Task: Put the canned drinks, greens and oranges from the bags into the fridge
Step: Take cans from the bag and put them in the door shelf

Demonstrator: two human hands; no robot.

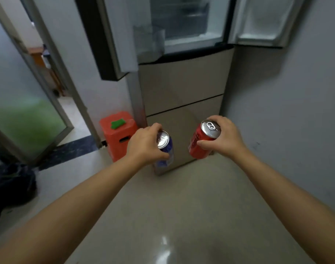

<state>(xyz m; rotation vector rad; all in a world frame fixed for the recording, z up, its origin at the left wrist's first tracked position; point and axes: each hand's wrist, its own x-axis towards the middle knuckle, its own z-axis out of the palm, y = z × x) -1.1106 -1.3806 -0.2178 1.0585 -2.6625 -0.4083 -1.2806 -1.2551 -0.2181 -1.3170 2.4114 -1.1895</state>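
My left hand (144, 145) grips a blue can (165, 149) around its upper side, silver top facing up. A red can (200, 141) with a silver pull-tab top is gripped in my right hand (223, 137). Both cans hang in front of the fridge (183, 86), level with its lower beige drawers. Higher up, the two upper fridge doors stand open, the left door (113, 35) and the right door (263, 20), showing a white compartment with a clear shelf. No greens or oranges are in view.
An orange plastic stool (118, 134) with a green item on top stands left of the fridge. A dark bag (12, 183) lies on the floor at the far left. A glass door (24, 111) stands open at the left; a grey wall runs along the right.
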